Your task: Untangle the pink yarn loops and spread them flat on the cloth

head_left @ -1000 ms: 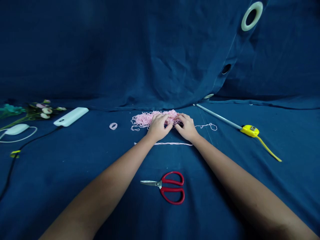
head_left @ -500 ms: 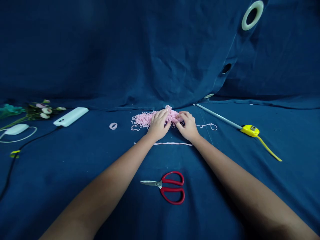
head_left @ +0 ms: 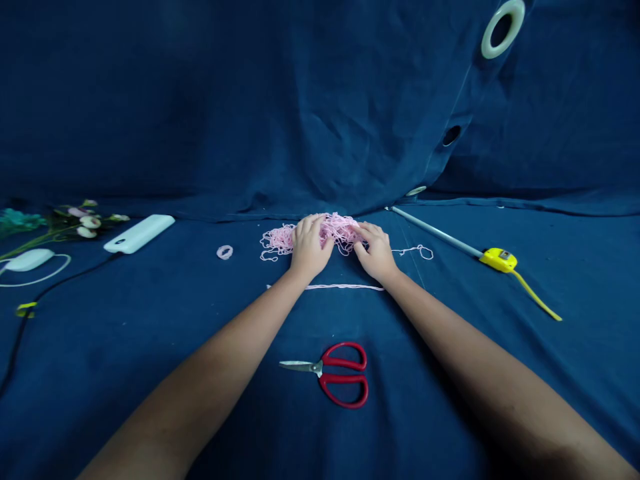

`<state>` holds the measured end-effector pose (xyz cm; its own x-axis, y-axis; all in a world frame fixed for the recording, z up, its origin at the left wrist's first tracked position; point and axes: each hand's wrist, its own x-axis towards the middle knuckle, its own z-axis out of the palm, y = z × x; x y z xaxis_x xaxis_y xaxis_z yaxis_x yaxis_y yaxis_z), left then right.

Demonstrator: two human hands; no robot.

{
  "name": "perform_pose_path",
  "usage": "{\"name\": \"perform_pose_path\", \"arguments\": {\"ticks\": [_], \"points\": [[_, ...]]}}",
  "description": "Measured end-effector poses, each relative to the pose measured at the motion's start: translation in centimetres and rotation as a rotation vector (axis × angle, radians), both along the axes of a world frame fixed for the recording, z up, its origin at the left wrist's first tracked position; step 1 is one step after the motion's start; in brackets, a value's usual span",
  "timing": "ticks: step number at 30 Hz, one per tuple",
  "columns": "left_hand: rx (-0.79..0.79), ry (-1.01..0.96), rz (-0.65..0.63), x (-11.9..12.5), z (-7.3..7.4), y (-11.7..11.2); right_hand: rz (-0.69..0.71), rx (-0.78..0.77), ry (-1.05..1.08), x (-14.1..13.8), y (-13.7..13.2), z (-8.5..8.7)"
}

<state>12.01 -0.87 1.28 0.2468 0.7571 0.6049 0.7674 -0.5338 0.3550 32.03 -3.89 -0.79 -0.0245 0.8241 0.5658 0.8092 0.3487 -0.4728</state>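
A tangled heap of pink yarn [head_left: 341, 229] lies on the blue cloth near the hanging fabric. Resting on its left-centre part is my left hand [head_left: 309, 250], fingers stretched out and thumb apart. My right hand [head_left: 376, 252] touches the heap's right edge with its fingertips, its thumb also apart. A loose yarn end [head_left: 420, 250] curls out to the right beyond that hand. Nearer to me, a straight bundle of pink strands [head_left: 345, 287] crosses between my wrists. Red-handled scissors [head_left: 345, 365] lie slightly open between my forearms.
A small pink yarn ring [head_left: 225, 252] lies left of the heap. Further left are a white power bank-like device [head_left: 140, 233] with a black cable [head_left: 65, 279], a white puck [head_left: 31, 260] and artificial flowers [head_left: 87, 223]. At right lies a yellow tape-measure-like tool [head_left: 499, 260] with a grey rod [head_left: 435, 231].
My left hand has shifted slightly left over the yarn, and its fingers have moved apart from the heap's middle. The right hand stays at the right edge. The view has shifted slightly.
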Motion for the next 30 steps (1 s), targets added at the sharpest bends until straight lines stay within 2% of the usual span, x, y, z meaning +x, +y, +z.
{"name": "perform_pose_path", "arguments": {"ticks": [2,4,7,11,17,24,27,30], "points": [[-0.017,-0.019,0.053,-0.1,-0.2,0.1,0.011,0.006,-0.003,0.0,-0.2,0.3],[-0.007,-0.021,0.041,0.0,0.0,-0.1,0.044,0.006,-0.006,-0.1,-0.4,0.5],[0.017,0.018,-0.086,0.1,0.4,-0.6,0.108,-0.006,0.003,-0.3,-0.6,0.8],[-0.047,0.127,-0.275,0.3,0.5,-0.7,0.114,-0.034,0.051,-0.5,-0.9,1.2],[-0.043,0.139,-0.192,0.2,-0.2,-0.2,0.144,0.003,0.119,-0.5,-1.0,1.1],[0.002,0.077,-0.249,0.1,-0.2,0.1,0.194,0.022,0.131,-0.3,-0.8,0.8],[0.018,0.025,-0.194,0.0,-0.4,0.3,0.164,0.036,0.125,-0.2,-0.5,0.5],[0.026,0.0,-0.169,0.0,-0.3,0.4,0.067,0.033,0.079,-0.1,-0.3,0.1]]}}
